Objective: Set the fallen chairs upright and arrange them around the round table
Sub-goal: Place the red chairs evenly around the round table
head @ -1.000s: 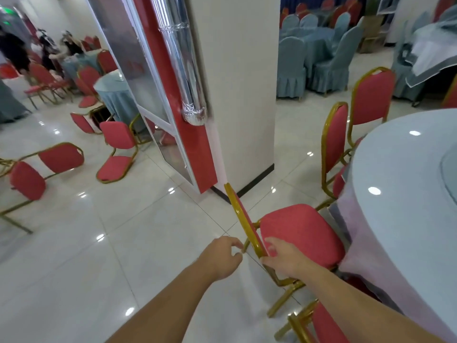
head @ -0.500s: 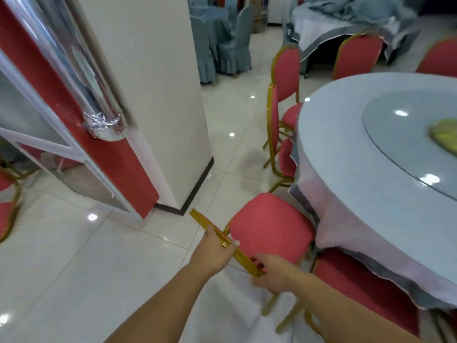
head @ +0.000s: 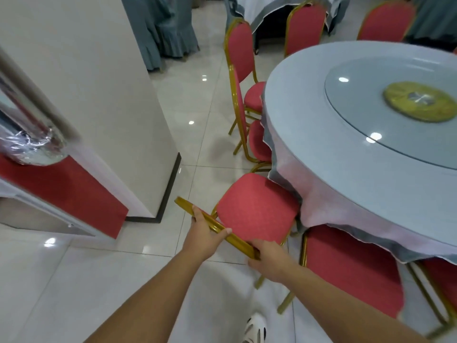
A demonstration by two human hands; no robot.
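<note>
- Cream pillar (head: pixel 99 95) is filling the left of the view, with a dark skirting at its foot; a silver foil duct (head: pixel 32 144) is hanging beside it against a red panel.
- Round table (head: pixel 333 149) is occupying the right side, its pale cloth draping over the rim; a glass turntable (head: pixel 358 100) is sitting on top, carrying a yellow disc (head: pixel 420 101).
- Neighbouring chair (head: pixel 351 268), red with a gold frame, is standing upright just right of the person, tucked under the cloth.
- Two more red chairs (head: pixel 259 142) are standing upright along the far-left curve of the table, one behind the other.
- Held chair (head: pixel 257 214) is standing upright on the tiled floor between those and the neighbouring chair; the front edge of its seat is reaching just under the hanging cloth, and its back is facing the person.
- Left hand (head: pixel 202 241) is gripping the gold top rail (head: pixel 183 203) of that chair's back, fingers curling over it.
- Right hand (head: pixel 269 261) is clasping the same rail at its near end, thumb side toward the seat.
- White shoe (head: pixel 254 328) is showing at the bottom edge.
</note>
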